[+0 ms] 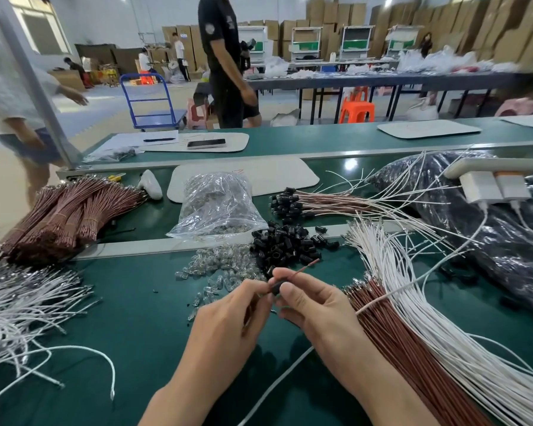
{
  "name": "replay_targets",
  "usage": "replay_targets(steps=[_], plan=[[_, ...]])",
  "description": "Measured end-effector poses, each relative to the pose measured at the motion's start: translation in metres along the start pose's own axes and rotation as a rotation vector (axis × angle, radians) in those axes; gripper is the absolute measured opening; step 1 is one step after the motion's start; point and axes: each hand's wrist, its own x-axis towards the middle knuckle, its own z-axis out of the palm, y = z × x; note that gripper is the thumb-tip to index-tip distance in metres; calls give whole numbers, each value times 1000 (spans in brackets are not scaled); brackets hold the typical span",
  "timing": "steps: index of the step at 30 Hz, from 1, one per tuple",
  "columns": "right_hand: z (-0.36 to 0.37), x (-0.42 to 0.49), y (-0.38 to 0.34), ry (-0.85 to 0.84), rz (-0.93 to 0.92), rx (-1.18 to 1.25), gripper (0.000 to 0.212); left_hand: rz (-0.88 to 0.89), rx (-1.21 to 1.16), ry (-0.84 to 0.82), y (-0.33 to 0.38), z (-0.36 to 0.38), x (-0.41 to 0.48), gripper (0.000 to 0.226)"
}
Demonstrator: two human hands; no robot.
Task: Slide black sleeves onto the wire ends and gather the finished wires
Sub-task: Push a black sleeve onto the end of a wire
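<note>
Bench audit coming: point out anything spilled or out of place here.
Clear bulbs lie scattered loose outside their plastic bag, running into the black sleeves pile. One white wire curls apart from its bundle, lower left.

A clear plastic bag (219,204) of small glassy parts lies on the green worktop (136,302), with a loose heap of clear parts (222,265) just before it. Farther back, a phone (206,143) rests on a white mat (240,139). A blue cart (150,103) and an orange stool (357,110) stand behind.
</note>
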Motion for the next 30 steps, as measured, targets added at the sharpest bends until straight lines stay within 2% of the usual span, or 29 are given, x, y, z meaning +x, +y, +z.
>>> replay_targets(steps=[3,7,13,19,24,30], plan=[[-3,1,-4,66,-53,35,38,-22,32,16,-3,0,1,16],[-14,5,-13,172,-106,133,29,-46,32,45,-8,0,2,10],[1,1,0,32,-4,-43,40,-29,-10,58,0,6,0,11],[-17,7,-13,188,-90,168,28,-80,1,50,-9,1,0,7],[-2,1,1,17,7,-28,36,-39,-6,37,0,4,0,13],[-11,6,-7,109,-54,112,30,-88,-41,40,-4,1,1,12]])
